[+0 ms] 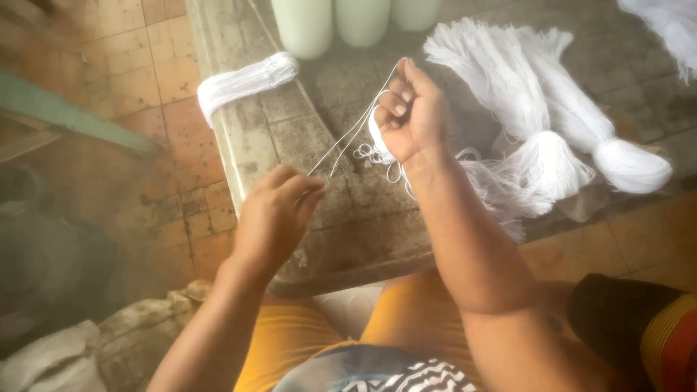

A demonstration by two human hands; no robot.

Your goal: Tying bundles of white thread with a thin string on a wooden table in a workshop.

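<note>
Two hands draw white thread taut over a worn table.

The right hand (408, 116) is fisted around a small white thread bundle (377, 138), while the left hand (279, 210) pinches the strands' (348, 134) free end, seemingly between thumb and fingertips, keeping them stretched. Loose tassel bundles (537, 145) lie just right on the table (363, 218); a white skein (243, 83) drapes its left edge, near pale cones (305, 25).

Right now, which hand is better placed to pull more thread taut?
Likely left. The left hand pinches the thread's free end near the table edge, with room to draw back; the right hand is closed around the small white bundle.
</note>
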